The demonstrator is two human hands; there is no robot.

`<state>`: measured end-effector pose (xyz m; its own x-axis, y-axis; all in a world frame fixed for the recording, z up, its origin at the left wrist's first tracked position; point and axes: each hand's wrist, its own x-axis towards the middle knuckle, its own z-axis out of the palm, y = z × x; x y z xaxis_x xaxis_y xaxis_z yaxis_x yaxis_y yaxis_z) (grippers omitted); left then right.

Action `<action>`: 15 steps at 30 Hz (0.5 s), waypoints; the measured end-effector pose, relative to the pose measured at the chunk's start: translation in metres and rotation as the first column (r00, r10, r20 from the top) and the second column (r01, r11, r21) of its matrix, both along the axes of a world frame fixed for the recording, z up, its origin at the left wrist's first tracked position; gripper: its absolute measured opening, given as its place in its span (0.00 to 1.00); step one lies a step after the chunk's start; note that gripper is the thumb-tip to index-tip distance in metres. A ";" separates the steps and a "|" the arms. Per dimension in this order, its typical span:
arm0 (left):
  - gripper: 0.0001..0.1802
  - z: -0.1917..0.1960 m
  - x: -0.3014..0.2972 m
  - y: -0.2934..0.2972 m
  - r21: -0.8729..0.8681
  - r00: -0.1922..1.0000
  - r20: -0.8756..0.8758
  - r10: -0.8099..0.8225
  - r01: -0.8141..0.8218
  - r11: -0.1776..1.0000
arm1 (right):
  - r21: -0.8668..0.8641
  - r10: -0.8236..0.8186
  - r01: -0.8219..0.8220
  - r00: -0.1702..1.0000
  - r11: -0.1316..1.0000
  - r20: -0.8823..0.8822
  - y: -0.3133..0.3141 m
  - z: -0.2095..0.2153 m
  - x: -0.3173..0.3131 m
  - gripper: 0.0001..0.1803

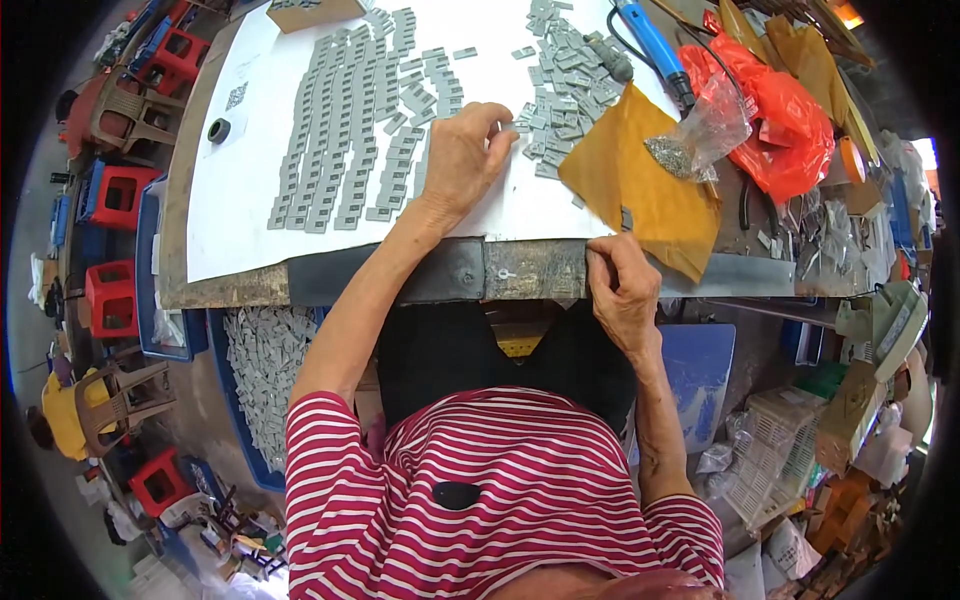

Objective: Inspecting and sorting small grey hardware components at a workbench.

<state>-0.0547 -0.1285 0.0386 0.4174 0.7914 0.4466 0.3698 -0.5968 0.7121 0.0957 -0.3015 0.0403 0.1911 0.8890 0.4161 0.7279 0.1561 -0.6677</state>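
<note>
Forward, left hand [463,158] half-curled; lower, right hand [626,284] loosely bunched; any hold unclear.

Close, downward, head-height fisheye view.

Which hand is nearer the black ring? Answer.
Left: the left hand is right of the black ring, beyond grey pieces; the right hand farther right, at the table edge.

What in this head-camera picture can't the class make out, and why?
In the head view:
- Left hand: its grip is unclear; the fingers partly cover the contact, and details are too small.
- Right hand: curled fingers hide whether it holds anything.
- Grey pieces: their dark markings are too small.
- Red bag: crumpled plastic hides any contents.
- Cardboard box: cut off by the top edge.
</note>
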 end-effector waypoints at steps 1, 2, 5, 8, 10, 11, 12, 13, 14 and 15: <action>0.10 -0.002 0.001 0.005 0.003 1.000 -0.001 0.000 0.000 1.000 | 0.004 -0.001 0.001 1.000 1.000 0.001 0.000 0.000 0.000 0.07; 0.09 -0.003 0.001 0.011 0.028 0.999 -0.030 0.018 -0.017 0.999 | 0.008 -0.001 0.001 1.000 1.000 0.000 0.000 -0.001 0.000 0.07; 0.08 -0.006 0.005 0.030 0.071 0.997 -0.056 0.050 -0.046 0.996 | -0.013 0.002 -0.002 1.000 1.000 0.007 -0.001 -0.001 0.000 0.08; 0.07 -0.011 0.012 0.051 0.220 0.981 -0.089 0.173 -0.151 0.964 | 0.003 0.005 -0.005 1.000 1.000 0.017 -0.001 -0.002 0.000 0.08; 0.07 -0.013 0.013 0.064 0.212 0.970 -0.118 0.211 -0.183 0.960 | -0.009 0.001 -0.001 1.000 1.000 0.012 -0.001 -0.001 0.000 0.08; 0.07 -0.014 0.014 0.070 0.203 0.957 -0.147 0.248 -0.216 0.955 | -0.025 -0.001 0.002 1.000 1.000 0.007 -0.001 -0.001 0.000 0.08; 0.08 -0.015 0.014 0.076 0.184 0.943 -0.174 0.284 -0.252 0.950 | -0.022 -0.001 0.001 1.000 1.000 0.008 -0.001 -0.001 -0.001 0.08; 0.08 -0.015 0.014 0.080 0.185 0.943 -0.172 0.283 -0.251 0.950 | -0.003 0.000 0.000 1.000 1.000 0.011 0.000 -0.003 0.000 0.08; 0.08 -0.015 0.014 0.084 0.180 0.925 -0.218 0.309 -0.273 0.945 | 0.015 0.002 -0.002 1.000 1.000 0.014 0.000 -0.003 0.000 0.08; 0.08 -0.015 0.013 0.087 0.177 0.904 -0.264 0.335 -0.296 0.939 | 0.017 0.002 -0.002 1.000 1.000 0.015 0.000 -0.002 0.000 0.08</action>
<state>-0.0413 -0.0415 0.0233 0.2803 0.8464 0.4528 0.7299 -0.4943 0.4721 0.0960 -0.3014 0.0381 0.1830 0.8822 0.4339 0.7371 0.1689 -0.6543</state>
